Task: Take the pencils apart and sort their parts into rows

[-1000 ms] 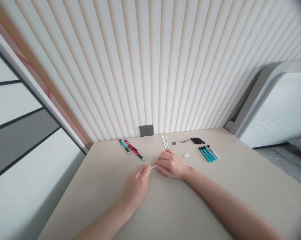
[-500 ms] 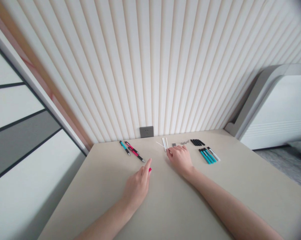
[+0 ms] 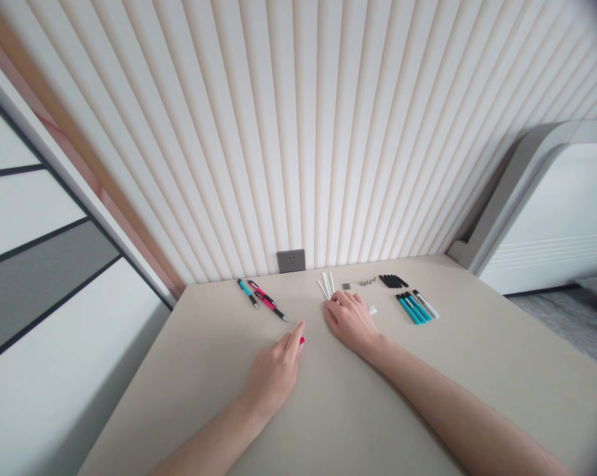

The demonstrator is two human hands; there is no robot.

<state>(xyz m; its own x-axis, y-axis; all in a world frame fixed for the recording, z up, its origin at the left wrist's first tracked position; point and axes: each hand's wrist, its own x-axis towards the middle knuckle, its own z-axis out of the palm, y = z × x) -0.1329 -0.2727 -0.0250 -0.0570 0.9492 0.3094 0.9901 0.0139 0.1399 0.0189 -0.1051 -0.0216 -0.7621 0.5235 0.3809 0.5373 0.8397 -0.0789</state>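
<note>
My left hand is closed around a red pen barrel, of which only a small end shows past the fingers. On the table to the right, my right hand has its fingers bent down over the near ends of several thin white pen refills. Its fingertips pinch at one of them, though the contact is partly hidden. Just beyond that hand lie small metal pen tips and a row of springs. A small white piece shows beside its knuckles.
A blue pen and two red pens lie at the left. Black grips, blue barrels and a white barrel lie at the right. Behind the table stands a ribbed wall with a socket.
My right hand has drawn slightly nearer to me, uncovering the metal tips and the white piece. The slanted refill has swung more upright. My left hand has shifted a little to the right.
</note>
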